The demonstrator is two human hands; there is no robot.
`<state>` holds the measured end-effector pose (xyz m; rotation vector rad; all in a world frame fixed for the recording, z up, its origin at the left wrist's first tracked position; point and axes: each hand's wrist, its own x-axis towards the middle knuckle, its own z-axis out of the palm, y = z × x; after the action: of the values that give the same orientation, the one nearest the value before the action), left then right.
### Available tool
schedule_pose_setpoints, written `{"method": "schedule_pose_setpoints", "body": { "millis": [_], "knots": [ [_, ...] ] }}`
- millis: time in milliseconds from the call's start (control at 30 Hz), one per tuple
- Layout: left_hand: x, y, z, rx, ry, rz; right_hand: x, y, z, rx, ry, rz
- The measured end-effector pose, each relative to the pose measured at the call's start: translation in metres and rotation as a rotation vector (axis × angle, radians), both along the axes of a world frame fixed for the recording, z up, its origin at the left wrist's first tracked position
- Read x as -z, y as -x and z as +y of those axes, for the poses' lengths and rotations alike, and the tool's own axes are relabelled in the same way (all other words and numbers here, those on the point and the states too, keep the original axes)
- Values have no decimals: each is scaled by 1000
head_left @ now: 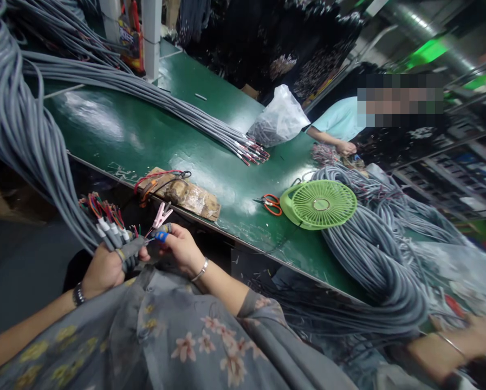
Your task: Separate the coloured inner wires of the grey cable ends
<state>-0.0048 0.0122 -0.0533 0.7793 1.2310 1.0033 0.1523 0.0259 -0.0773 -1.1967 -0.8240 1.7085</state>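
Note:
My left hand (108, 266) is wrapped round a bundle of grey cables (111, 239) whose stripped ends show thin coloured wires (100, 208). Beside it, my right hand (180, 245) pinches at the wires of one cable end, with blue tape and grey wrapping on its fingertips. What exactly lies between those fingertips is too small to make out. Just above them, a pink clothes peg (161, 215) stands at the table edge by a taped wooden block (194, 201). The cables run up and left from my left hand in a thick hank (31, 124).
On the green table (141, 127) lie another cable bundle (177, 105), orange-handled scissors (271, 204), a green fan (319, 204) and a plastic bag (279, 116). Coiled cables (373, 265) fill the right side. A co-worker's hand (345, 148) works across the table; another person's arm (441, 346) is at lower right.

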Motion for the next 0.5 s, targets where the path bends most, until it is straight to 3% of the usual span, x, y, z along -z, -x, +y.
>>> {"method": "schedule_pose_setpoints", "body": {
  "millis": [100, 233, 367, 500],
  "knots": [
    [-5, -1, -1, -31, 45, -42, 0, -4, 0, -41, 32, 47],
    [-3, 2, -1, 18, 99, -20, -4, -3, -1, -151, -38, 42],
    [2, 6, 1, 114, 23, 93, -5, 2, -1, -209, -69, 94],
    [5, 8, 2, 121, 15, 94, -5, 2, -3, -201, -40, 79]
  ]
}}
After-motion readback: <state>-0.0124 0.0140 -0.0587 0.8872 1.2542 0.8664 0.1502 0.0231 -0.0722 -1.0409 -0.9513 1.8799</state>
